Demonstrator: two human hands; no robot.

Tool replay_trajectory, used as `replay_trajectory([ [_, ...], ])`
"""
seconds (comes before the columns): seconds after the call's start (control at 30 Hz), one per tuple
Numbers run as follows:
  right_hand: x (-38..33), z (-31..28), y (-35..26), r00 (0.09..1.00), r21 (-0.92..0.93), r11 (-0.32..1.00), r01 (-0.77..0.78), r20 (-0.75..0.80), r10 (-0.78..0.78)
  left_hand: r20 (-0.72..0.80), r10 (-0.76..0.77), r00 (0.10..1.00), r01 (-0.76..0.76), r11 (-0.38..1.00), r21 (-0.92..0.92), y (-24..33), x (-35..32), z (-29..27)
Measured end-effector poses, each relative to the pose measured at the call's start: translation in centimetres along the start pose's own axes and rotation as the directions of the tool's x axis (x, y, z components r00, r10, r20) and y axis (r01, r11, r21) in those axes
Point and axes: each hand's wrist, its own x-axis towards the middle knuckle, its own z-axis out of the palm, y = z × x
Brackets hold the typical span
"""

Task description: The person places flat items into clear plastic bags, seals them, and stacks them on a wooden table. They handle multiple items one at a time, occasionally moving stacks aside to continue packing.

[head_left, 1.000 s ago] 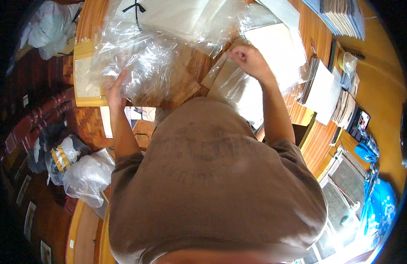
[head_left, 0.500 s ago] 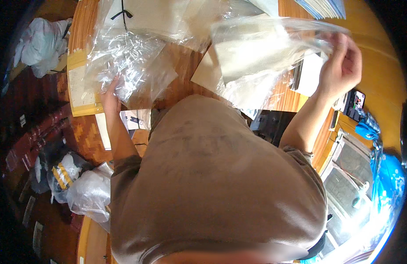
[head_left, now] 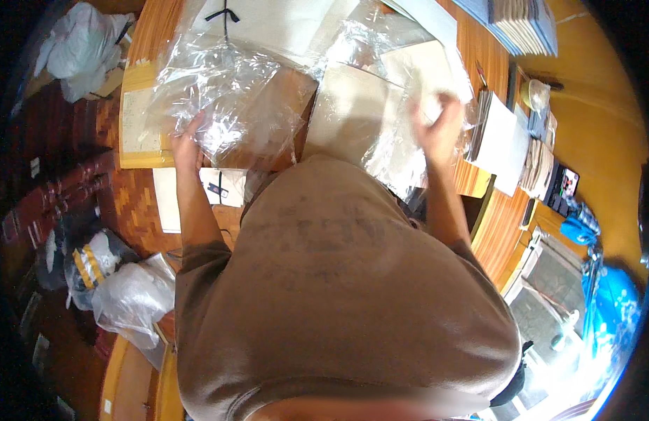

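At the left of the table my left hand (head_left: pixel 187 145) pinches the near edge of a crinkled clear plastic bag (head_left: pixel 230 88), its thumb on top of the film. The bag spreads over the brown wood, and the light glares on it. Farther right, my right hand (head_left: pixel 440 130) is smeared by motion above a cream sheet (head_left: pixel 423 67) and more clear film (head_left: pixel 395 158). Whether its fingers hold any film does not show. Between the hands lies a beige flat sheet (head_left: pixel 345 105), partly under film. A white piece with a black ribbon bow (head_left: pixel 223 14) lies beyond the bag.
A stack of blue-edged folded cloths (head_left: pixel 524 24) sits at the far right. Nearer are books or papers (head_left: pixel 503 144), and a phone (head_left: pixel 564 184) with its screen lit. White plastic bags (head_left: pixel 131 298) lie at lower left; blue plastic (head_left: pixel 616 302) hangs at right.
My right hand has swung left from the table's right side, and the film it held up has dropped over the sheets. My left hand keeps its hold; the whole view has shifted slightly.
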Motion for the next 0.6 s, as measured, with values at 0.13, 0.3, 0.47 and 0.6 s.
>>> replay_trajectory([
  [0.13, -9.8, 0.6, -4.6, 0.742, 0.157, 0.960, 0.233, 0.609, -0.280, -0.009, 0.090, 0.996, -0.090, 0.996, 0.020, -0.6, 0.1, -0.2],
  [0.3, -10.7, 2.0, -3.6, 0.689, 0.167, 0.980, 0.111, 0.697, -0.197, 0.019, 0.014, 1.000, -0.015, 0.998, 0.053, -0.5, 0.5, -0.7],
  [0.47, -11.3, 1.1, -6.0, 0.712, 0.051, 0.989, 0.138, 0.689, -0.135, 0.040, 0.055, 0.998, -0.056, 0.998, 0.035, -1.3, 1.1, -1.2],
  [0.6, -14.1, 2.8, -6.2, 0.690, -0.041, 0.942, 0.333, 0.691, -0.213, -0.001, 0.074, 0.997, -0.073, 0.995, 0.061, -0.5, 0.0, 0.0],
])
